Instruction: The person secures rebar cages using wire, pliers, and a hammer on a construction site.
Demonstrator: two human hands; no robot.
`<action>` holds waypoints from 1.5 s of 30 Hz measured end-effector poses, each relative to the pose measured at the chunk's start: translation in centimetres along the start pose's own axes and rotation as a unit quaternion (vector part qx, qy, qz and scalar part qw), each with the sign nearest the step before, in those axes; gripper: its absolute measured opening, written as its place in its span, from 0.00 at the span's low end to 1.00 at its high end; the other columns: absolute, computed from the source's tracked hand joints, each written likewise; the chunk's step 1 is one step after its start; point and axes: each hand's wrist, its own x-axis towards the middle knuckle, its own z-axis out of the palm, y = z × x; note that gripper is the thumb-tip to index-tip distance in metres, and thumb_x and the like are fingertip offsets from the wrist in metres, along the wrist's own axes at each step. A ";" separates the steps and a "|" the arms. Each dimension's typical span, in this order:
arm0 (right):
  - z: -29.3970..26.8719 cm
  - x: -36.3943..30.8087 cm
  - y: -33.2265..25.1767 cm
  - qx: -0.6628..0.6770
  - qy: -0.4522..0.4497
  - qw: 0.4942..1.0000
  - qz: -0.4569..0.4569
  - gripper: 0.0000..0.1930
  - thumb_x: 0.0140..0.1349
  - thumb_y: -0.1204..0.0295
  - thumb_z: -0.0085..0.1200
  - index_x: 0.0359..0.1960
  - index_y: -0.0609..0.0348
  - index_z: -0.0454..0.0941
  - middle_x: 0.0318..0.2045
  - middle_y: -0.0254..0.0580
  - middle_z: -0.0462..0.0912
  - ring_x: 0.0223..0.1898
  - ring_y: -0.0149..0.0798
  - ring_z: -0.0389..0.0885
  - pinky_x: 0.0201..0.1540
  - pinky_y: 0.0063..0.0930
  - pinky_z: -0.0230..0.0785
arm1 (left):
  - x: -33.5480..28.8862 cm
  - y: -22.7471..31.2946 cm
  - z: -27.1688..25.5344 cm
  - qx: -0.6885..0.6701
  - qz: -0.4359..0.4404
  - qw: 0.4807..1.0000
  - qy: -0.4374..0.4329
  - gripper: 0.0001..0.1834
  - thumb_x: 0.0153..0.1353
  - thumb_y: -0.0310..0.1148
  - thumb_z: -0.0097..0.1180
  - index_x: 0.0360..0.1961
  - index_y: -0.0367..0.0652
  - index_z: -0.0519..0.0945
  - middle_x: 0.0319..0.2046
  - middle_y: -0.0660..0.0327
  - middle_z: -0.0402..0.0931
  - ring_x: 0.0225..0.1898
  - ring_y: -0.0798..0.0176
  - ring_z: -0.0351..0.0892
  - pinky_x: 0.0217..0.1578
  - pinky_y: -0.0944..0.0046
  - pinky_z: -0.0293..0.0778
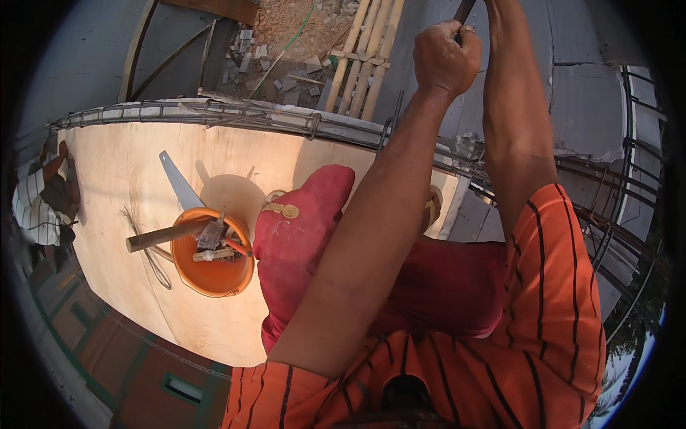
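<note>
Near the top edge, my left hand (447,60) is closed in a fist around a dark bar (465,10). The bar runs up out of the picture, so its kind and far end are hidden. My right arm (516,107) reaches up beside it, and its hand lies beyond the top edge. Below the fist are grey wall blocks or panels and a band of tied steel rebar (314,127). My red-trousered knee (304,214) is bent over a pale plywood sheet (107,193).
On the plywood, an orange bucket (207,282) holds a handsaw (179,179), a wooden handle (161,236) and other tools. Loose wire (158,268) lies beside it. Bundled cloth (43,200) sits at far left. Bamboo poles (364,57) and rubble lie beyond the rebar; more rebar stands right.
</note>
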 end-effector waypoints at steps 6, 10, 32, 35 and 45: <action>1.5 -11.9 -7.1 -0.004 0.033 0.995 -0.098 0.16 0.62 0.65 0.39 0.22 0.60 0.76 0.16 0.40 0.74 0.15 0.33 0.65 0.19 0.33 0.55 | 0.3 -4.4 -2.4 0.330 0.251 0.910 0.015 0.16 0.59 0.38 0.50 0.24 0.34 0.75 0.17 0.43 0.72 0.22 0.43 0.73 0.28 0.44 0.66; 0.0 -12.9 -7.5 -0.007 0.046 0.992 -0.121 0.17 0.64 0.63 0.38 0.27 0.61 0.76 0.19 0.42 0.76 0.18 0.34 0.68 0.20 0.34 0.59 | -0.1 -3.3 -1.1 0.068 -0.006 0.997 0.034 0.18 0.57 0.36 0.49 0.18 0.31 0.74 0.15 0.40 0.72 0.20 0.41 0.74 0.27 0.43 0.65; -3.7 -11.0 -7.4 0.144 -0.024 0.987 -0.061 0.18 0.67 0.63 0.34 0.30 0.62 0.74 0.18 0.40 0.74 0.15 0.34 0.69 0.18 0.29 0.64 | -0.4 -2.7 0.9 0.062 0.074 0.994 0.045 0.16 0.57 0.31 0.47 0.17 0.30 0.72 0.14 0.47 0.71 0.18 0.50 0.71 0.23 0.49 0.63; -3.8 -12.3 -8.6 0.100 -0.019 0.991 -0.082 0.18 0.66 0.63 0.35 0.28 0.61 0.74 0.19 0.40 0.75 0.16 0.33 0.70 0.19 0.29 0.63 | 0.4 -3.1 0.4 0.066 0.137 0.987 0.060 0.16 0.57 0.31 0.47 0.17 0.30 0.72 0.14 0.47 0.71 0.19 0.51 0.72 0.24 0.49 0.64; -3.0 -22.3 -12.9 0.105 0.041 0.984 -0.142 0.19 0.67 0.63 0.36 0.29 0.63 0.77 0.22 0.39 0.79 0.19 0.30 0.72 0.23 0.26 0.63 | 1.2 -5.0 -0.4 0.175 0.326 0.919 0.138 0.15 0.58 0.32 0.46 0.19 0.31 0.74 0.18 0.44 0.74 0.23 0.48 0.74 0.28 0.48 0.66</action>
